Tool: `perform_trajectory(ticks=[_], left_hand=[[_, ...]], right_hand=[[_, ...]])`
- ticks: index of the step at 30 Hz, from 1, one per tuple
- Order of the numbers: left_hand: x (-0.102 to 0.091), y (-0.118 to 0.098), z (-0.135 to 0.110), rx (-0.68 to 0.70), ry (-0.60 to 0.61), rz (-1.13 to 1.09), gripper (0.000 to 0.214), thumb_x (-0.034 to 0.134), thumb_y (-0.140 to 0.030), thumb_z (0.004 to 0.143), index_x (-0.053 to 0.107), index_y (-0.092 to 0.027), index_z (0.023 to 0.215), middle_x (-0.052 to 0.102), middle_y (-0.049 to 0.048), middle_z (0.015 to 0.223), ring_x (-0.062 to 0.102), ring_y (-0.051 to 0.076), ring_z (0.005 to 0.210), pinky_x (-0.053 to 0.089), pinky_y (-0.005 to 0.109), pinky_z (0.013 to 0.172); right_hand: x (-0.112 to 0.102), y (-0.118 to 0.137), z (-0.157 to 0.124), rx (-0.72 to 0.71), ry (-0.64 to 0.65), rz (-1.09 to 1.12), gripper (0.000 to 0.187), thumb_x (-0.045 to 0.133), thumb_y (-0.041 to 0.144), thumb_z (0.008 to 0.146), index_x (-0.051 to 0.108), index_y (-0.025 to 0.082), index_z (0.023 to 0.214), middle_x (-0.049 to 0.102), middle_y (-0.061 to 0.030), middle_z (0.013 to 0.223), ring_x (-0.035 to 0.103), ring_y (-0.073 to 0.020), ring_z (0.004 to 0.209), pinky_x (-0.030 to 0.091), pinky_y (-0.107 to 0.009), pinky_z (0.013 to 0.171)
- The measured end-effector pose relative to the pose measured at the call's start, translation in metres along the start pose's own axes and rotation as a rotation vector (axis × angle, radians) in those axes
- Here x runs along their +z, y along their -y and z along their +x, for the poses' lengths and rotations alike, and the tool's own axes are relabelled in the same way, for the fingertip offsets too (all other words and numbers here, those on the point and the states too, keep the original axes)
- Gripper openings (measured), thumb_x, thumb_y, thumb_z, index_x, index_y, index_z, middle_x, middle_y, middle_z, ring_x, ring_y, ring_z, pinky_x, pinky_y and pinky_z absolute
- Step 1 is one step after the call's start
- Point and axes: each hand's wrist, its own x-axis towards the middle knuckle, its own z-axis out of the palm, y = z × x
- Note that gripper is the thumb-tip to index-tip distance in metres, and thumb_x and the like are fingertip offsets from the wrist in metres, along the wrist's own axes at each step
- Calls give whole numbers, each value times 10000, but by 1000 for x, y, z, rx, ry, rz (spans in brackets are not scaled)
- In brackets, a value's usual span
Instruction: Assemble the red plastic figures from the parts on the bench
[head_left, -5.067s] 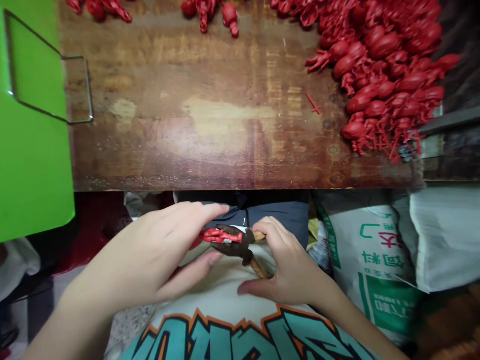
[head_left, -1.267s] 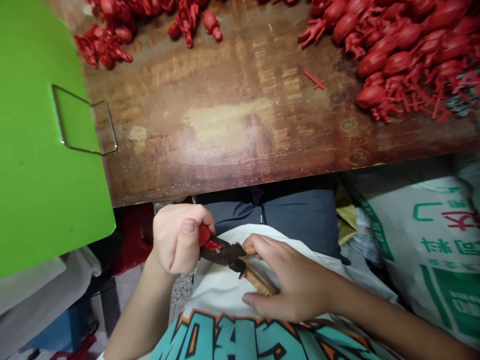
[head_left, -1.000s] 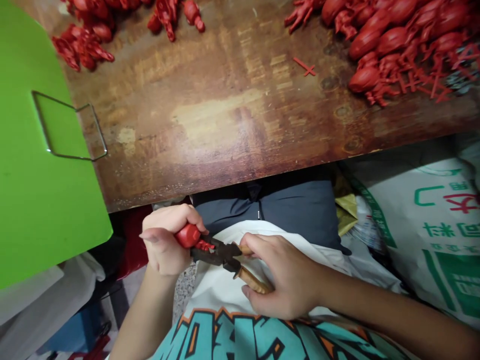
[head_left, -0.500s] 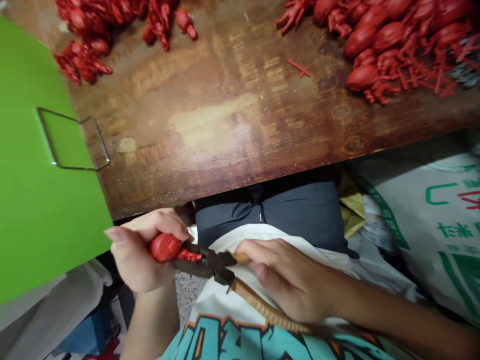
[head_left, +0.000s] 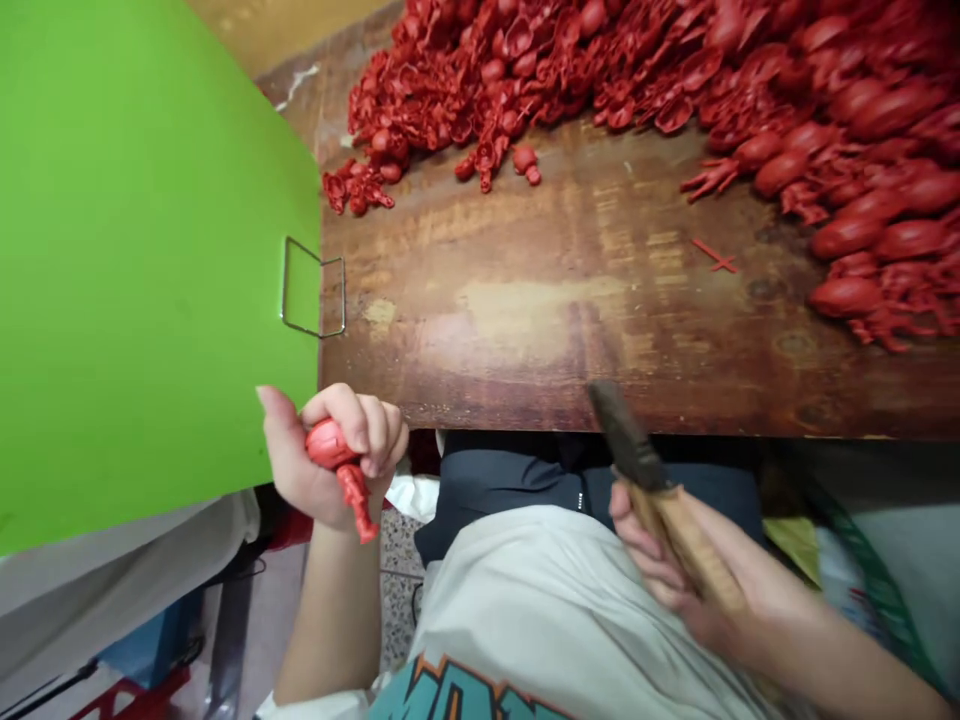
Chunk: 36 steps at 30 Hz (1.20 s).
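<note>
The left hand (head_left: pixel 341 450) is closed around a red plastic figure (head_left: pixel 328 445), its lower end sticking out below the fist. The right hand (head_left: pixel 679 570) grips wooden-handled pliers (head_left: pixel 664 505), their metal head blurred. Beyond, red figures (head_left: pixel 825 170) heap on a wooden table (head_left: pixel 480 320); teal lettering (head_left: pixel 457 695) on the shirt (head_left: pixel 525 590) is cut off and unreadable.

Head-worn view, angled down over the wooden tabletop (head_left: pixel 517 340)
</note>
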Motion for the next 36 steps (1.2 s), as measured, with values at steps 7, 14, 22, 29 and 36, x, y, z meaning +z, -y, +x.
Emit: perform_trajectory(ticks=[7, 14, 22, 29, 36], left_hand=[[-34, 54, 22, -36, -203, 80, 442, 911, -566, 778, 673, -208, 881, 705, -19, 819, 570, 85, 460, 452, 183, 363], [-59, 99, 27, -71, -267, 709, 495, 875, -587, 762, 760, -182, 1023, 779, 84, 1005, 712, 173, 722, 627, 260, 607], [-83, 114, 31, 30, -245, 601, 436, 869, -584, 777, 672, -201, 846, 735, 73, 1019, 739, 202, 801, 647, 248, 605], [-71, 99, 28, -126, -287, 299, 573, 948, -589, 718, 675, -190, 1026, 787, 49, 887, 724, 140, 615, 631, 236, 620], [-57, 98, 21, -200, -373, 245, 999, 738, -925, 676, 645, -117, 1255, 840, 199, 1001, 718, 182, 511, 601, 305, 469]], right_hand=[[-42, 20, 75, -108, -674, -848, 260, 663, 472, 941, 642, 227, 1025, 720, -97, 972, 712, -273, 829, 531, -355, 719], [-64, 37, 148, 4, -739, -1069, 442, 704, 378, 979, 588, 164, 1348, 711, -145, 1203, 728, -303, 1040, 549, -368, 837], [-61, 41, 202, -173, -847, -1149, 375, 769, 490, 967, 668, 183, 1159, 740, -134, 1149, 675, -334, 1096, 517, -418, 923], [-53, 7, 202, -318, -923, -1137, 311, 629, 419, 1056, 692, 148, 1195, 750, -161, 1110, 638, -325, 1049, 460, -409, 905], [-57, -9, 199, -392, -939, -1091, 359, 578, 462, 1049, 712, 139, 1134, 733, -171, 1031, 622, -341, 1031, 442, -416, 883]])
